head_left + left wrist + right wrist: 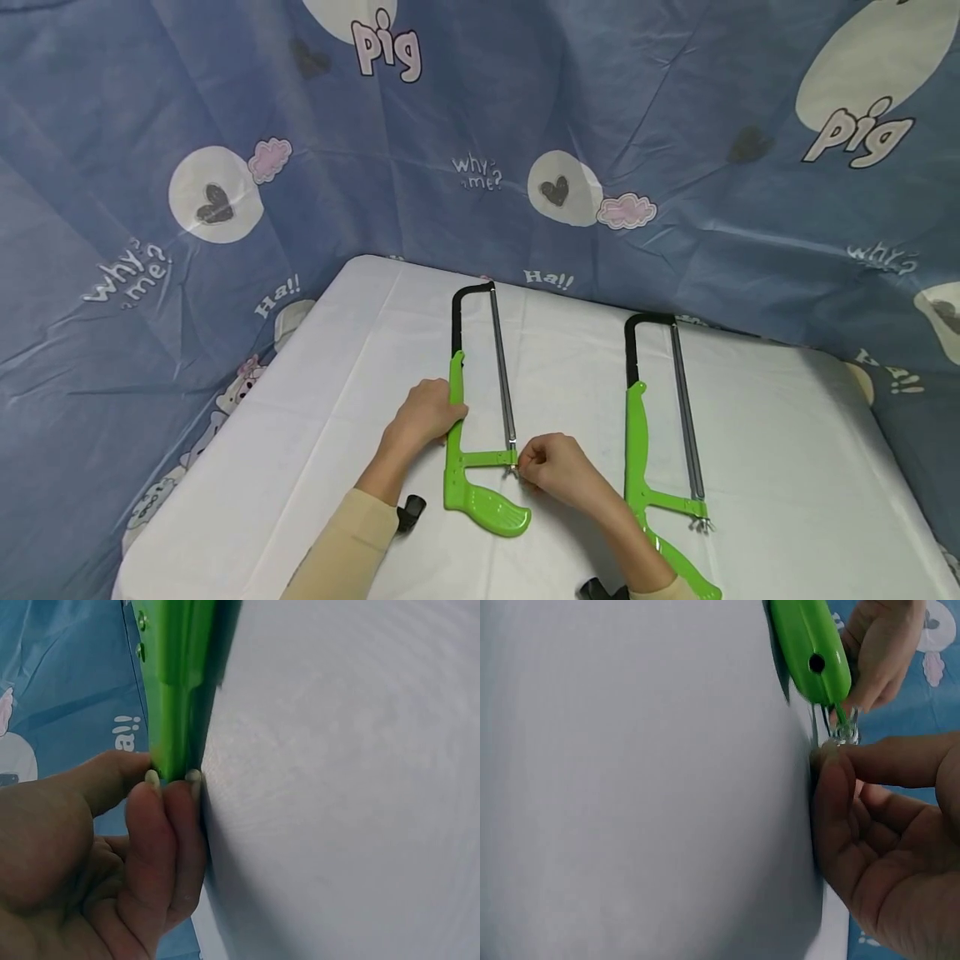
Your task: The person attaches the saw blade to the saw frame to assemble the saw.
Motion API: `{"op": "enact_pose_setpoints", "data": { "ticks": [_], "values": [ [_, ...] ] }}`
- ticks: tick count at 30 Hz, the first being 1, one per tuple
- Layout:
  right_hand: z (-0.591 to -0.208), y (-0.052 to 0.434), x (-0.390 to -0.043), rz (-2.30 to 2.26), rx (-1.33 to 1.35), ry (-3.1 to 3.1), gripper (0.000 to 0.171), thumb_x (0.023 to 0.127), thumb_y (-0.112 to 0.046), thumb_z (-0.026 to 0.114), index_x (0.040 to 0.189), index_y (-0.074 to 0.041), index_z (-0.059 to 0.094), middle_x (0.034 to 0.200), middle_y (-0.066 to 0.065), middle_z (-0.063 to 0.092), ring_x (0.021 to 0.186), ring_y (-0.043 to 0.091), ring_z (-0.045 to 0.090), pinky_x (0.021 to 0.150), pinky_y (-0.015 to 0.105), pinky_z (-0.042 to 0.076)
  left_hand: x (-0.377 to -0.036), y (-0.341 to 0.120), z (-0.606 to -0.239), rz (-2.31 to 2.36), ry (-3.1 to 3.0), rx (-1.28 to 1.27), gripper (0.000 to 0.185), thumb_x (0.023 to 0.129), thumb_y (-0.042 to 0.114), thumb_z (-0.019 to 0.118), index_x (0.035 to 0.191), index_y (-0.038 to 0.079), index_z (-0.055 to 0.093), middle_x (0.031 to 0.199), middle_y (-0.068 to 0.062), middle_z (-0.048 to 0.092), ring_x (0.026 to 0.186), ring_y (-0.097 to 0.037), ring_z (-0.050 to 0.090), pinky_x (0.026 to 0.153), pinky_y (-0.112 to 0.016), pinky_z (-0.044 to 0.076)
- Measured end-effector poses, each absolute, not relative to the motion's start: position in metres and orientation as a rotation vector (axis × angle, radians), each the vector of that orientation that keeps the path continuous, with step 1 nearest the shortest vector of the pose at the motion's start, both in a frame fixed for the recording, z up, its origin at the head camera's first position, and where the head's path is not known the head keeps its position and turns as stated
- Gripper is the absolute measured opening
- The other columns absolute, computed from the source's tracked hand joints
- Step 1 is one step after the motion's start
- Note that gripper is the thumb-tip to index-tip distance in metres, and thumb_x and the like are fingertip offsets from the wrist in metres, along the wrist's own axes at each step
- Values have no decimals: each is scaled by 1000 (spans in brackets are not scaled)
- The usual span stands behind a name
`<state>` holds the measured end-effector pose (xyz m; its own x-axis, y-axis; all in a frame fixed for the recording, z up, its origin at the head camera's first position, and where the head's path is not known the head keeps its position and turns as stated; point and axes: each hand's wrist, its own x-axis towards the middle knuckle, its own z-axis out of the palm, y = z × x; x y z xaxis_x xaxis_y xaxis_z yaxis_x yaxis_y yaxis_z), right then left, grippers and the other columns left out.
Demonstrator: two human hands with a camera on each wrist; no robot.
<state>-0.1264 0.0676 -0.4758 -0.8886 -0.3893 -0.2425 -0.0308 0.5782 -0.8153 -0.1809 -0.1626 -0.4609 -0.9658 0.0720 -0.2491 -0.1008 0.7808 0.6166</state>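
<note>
The right hand [558, 471], nearest the viewer, is being held with thumb and fingertips [832, 761] pinched on the small metal wing nut [514, 469] at the near end of the blade [502, 375] of the left-hand hacksaw [468, 417]; in the right wrist view the nut is being shown just below the green frame end, with the curled fingers closed against it. The left hand [423, 414] is being kept on the opposite side of the same saw, its fingers [161, 825] and thumb being clamped on the green back of the frame, as the left wrist view confirms. The saw is being shown lying flat on the white table [300, 433], its long axis running away from the person, black bow far and green pistol handle near; thus the nut is lying directly under the right fingertips, while the frame is being steadied just left of them. The right hand is being placed nearer to the nut, the left nearer to the frame's spine. Outward to the right, well apart, a second hacksaw [663, 433] is being seen lying parallel and untouched, its own wing nut [702, 523] at the near end. A blue printed cloth [675, 167] is being hung behind the table.
</note>
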Motion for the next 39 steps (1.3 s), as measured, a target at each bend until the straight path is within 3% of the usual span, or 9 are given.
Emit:
{"op": "enact_pose_setpoints", "data": {
  "ticks": [8, 12, 19, 29, 33, 39],
  "values": [
    [-474, 65, -123, -1149, -417, 2508, 10, 77, -2, 65, 72, -8, 71, 65, -2, 65, 58, 9, 53, 54, 22, 43, -182, -159, -460, 949, 2713, -2, 19, 89, 11, 61, 72, 2, 57, 56, -11, 58, 35, -13, 52, 35, -23, 41],
    [-473, 66, -121, -1176, -390, 2441, 5, 77, -9, 70, 73, -8, 70, 66, -3, 64, 59, 9, 53, 54, 23, 43, -181, -159, -461, 941, 2714, -7, 18, 89, 10, 61, 73, 2, 58, 57, -11, 58, 35, -12, 50, 36, -23, 41],
    [-472, 64, -120, -1184, -328, 2425, 27, 85, -25, 69, 64, -8, 63, 55, -8, 51, 51, 7, 41, 48, 21, 32, -182, -158, -463, 922, 2718, -16, 19, 90, 12, 61, 73, 3, 58, 57, -10, 58, 36, -13, 51, 36, -23, 41],
    [-474, 69, -122, -1234, -347, 2400, 10, 88, -10, 63, 82, -5, 70, 67, 0, 60, 61, 11, 51, 56, 23, 41, -181, -160, -462, 928, 2714, -24, 20, 90, 13, 60, 74, 2, 58, 56, -10, 58, 37, -16, 54, 36, -23, 40],
    [-476, 71, -122, -1245, -379, 2435, 4, 85, -7, 67, 82, -7, 68, 69, -1, 61, 62, 10, 54, 57, 22, 44, -180, -159, -462, 921, 2706, -28, 21, 91, 14, 60, 73, 3, 58, 55, -9, 57, 39, -17, 55, 36, -23, 40],
    [-475, 69, -120, -1181, -431, 2526, 12, 80, -1, 64, 74, -10, 67, 66, -5, 60, 60, 7, 50, 55, 21, 42, -180, -158, -463, 939, 2712, -40, 21, 91, 14, 61, 73, 3, 59, 55, -10, 58, 39, -17, 55, 36, -24, 41]
  ]
}}
